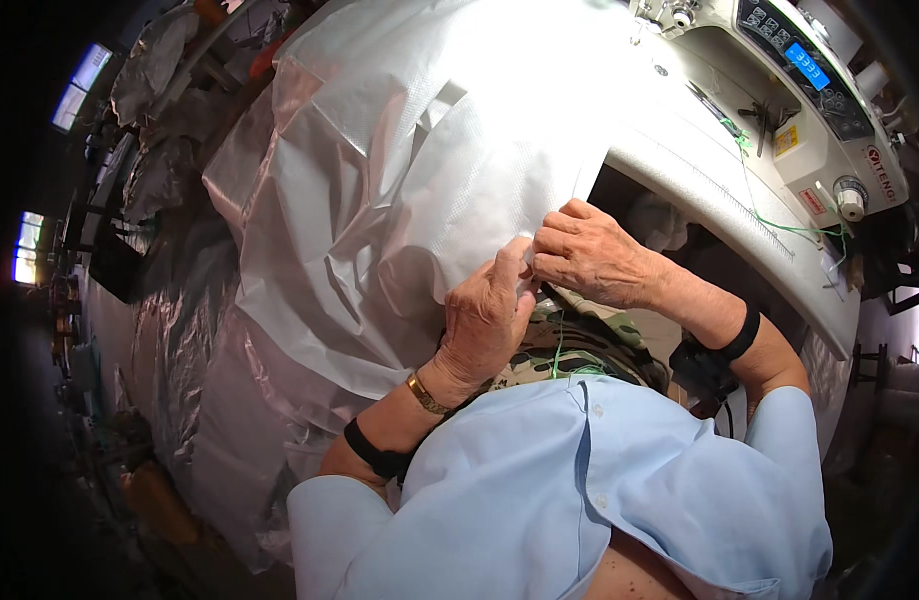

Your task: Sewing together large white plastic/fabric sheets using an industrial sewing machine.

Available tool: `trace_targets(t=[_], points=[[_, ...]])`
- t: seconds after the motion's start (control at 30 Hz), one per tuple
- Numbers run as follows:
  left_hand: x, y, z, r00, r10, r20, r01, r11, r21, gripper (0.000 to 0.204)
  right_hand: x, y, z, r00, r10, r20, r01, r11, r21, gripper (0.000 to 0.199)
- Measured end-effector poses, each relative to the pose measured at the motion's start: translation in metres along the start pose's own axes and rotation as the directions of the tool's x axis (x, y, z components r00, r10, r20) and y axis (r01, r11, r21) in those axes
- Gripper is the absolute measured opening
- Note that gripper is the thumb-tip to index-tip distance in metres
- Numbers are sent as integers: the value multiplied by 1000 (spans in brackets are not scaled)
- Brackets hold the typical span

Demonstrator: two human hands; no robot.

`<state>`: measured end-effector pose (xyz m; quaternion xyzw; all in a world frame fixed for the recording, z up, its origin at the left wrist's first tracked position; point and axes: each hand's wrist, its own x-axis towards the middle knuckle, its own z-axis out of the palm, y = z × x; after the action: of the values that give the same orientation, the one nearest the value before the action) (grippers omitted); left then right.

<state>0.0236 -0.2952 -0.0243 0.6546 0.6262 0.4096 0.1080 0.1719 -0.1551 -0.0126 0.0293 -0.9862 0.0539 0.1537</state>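
A large white woven plastic sheet (pixel 349 230) spreads over the work surface in loose folds and hangs down on my left side. Close to my body, my left hand (pixel 487 312) pinches the sheet's near edge between thumb and fingers. My right hand (pixel 597 256) touches it, fingers curled tightly on the same edge. The fingertips hide the exact bit of edge between them. To the upper right stands a white sewing machine (pixel 829 180) with a lit blue display, and part of the sheet reaches toward its needle area under a bright light.
The machine's white table (pixel 719 190) has a curved front edge at my right. Green thread (pixel 779 228) trails across it, and more green thread (pixel 559 345) lies on my camouflage-patterned lap. Crumpled clear plastic (pixel 169 390) lies at the left.
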Motion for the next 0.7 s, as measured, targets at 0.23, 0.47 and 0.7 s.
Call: trace_targets(t=[0.23, 0.47, 0.7], points=[[-6, -5, -1, 996, -87, 27, 90, 985, -144, 49, 5, 5, -8, 997, 63, 45, -64, 997, 33, 17], [3, -3, -9, 997, 53, -57, -63, 980, -189, 27, 8, 25, -24, 989, 121, -88, -110, 986, 129, 13], [14, -2, -2, 973, 185, -140, -181, 983, 44, 34, 10, 34, -26, 984, 148, -102, -136, 984, 117, 19]])
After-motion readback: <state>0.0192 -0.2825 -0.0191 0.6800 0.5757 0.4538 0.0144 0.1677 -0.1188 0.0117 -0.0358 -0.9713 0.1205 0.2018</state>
